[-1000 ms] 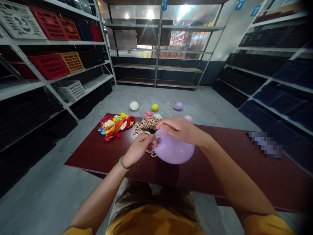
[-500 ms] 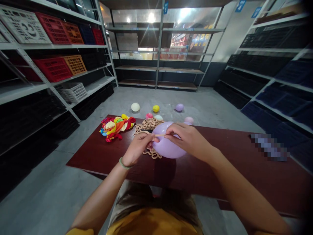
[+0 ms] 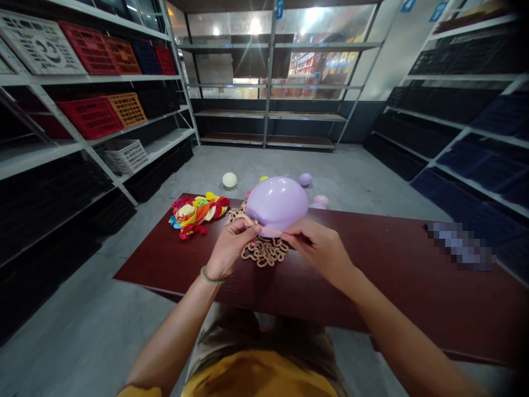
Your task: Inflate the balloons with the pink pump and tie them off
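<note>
A large inflated purple balloon stands above the table's far edge, just beyond my fingertips. A short length of tan cord runs across the balloon's lower end between my two hands. My left hand is closed, pinching the cord's left part between thumb and forefinger. From the other side my right hand pinches its right part. Whether the balloon's neck is also in my fingers is hidden. Below and behind the balloon lies a looped heap of tan cord on the dark red table.
A pile of limp coloured balloons lies on the table's left. A blurred-out packet is at its right. Beyond the table, a white balloon and a smaller purple balloon rest on the floor. Shelves with crates line the left.
The purple balloon has swung up and away, from behind my right hand to above both hands. My right hand has lowered slightly, and the cord still spans between my fingers.
</note>
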### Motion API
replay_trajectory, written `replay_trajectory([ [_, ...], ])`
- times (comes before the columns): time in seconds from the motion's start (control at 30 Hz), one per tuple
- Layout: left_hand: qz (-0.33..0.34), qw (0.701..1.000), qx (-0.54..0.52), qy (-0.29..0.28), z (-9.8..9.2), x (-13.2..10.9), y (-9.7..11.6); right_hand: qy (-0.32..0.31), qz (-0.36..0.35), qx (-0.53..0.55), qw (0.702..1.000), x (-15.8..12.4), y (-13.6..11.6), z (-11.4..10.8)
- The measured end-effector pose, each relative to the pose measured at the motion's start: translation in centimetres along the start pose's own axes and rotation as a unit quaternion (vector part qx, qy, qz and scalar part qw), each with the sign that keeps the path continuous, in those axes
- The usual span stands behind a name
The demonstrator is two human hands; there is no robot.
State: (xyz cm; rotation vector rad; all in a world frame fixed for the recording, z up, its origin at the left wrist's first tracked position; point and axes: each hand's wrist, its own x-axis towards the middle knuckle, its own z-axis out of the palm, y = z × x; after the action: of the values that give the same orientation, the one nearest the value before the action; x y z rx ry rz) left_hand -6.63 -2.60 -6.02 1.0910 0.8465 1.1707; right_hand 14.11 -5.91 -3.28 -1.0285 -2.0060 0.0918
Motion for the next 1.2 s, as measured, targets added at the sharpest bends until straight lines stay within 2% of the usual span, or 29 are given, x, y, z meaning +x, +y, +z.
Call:
replay_trajectory([
  [0.13,0.036,0.997,-0.023,0.060,-0.8,0.4,0.3,0.013,0.076,0.005,0.997,-0.1,0.7,-0.6],
  [0.3,0.062,0.996,0.008,0.066,-2.2,0.9,0.5,0.018,0.028,-0.034,0.999,0.0,1.4,-1.8],
  [0.4,0.067,0.996,0.046,0.023,-2.4,0.9,0.3,0.013,-0.005,-0.035,0.999,1.1,1.4,-1.8],
  [0.53,0.063,0.990,0.120,-0.045,-1.7,0.7,0.3,-0.016,-0.060,-0.040,0.997,3.3,0.7,-0.6],
  [0.7,0.083,0.979,0.171,-0.079,-1.0,0.3,1.3,-0.086,-0.144,-0.147,0.975,4.9,-0.6,0.5],
  [0.87,0.088,0.973,0.188,-0.102,-1.1,0.1,1.7,-0.108,-0.177,-0.179,0.962,5.4,-0.5,0.6],
  [0.97,0.081,0.977,0.170,-0.101,-1.2,0.1,1.5,-0.114,-0.171,-0.147,0.968,5.7,-0.3,0.8],
  [1.2,0.092,0.992,0.067,-0.058,-0.8,0.6,0.7,-0.138,-0.087,-0.054,0.985,6.4,-0.7,1.5],
])
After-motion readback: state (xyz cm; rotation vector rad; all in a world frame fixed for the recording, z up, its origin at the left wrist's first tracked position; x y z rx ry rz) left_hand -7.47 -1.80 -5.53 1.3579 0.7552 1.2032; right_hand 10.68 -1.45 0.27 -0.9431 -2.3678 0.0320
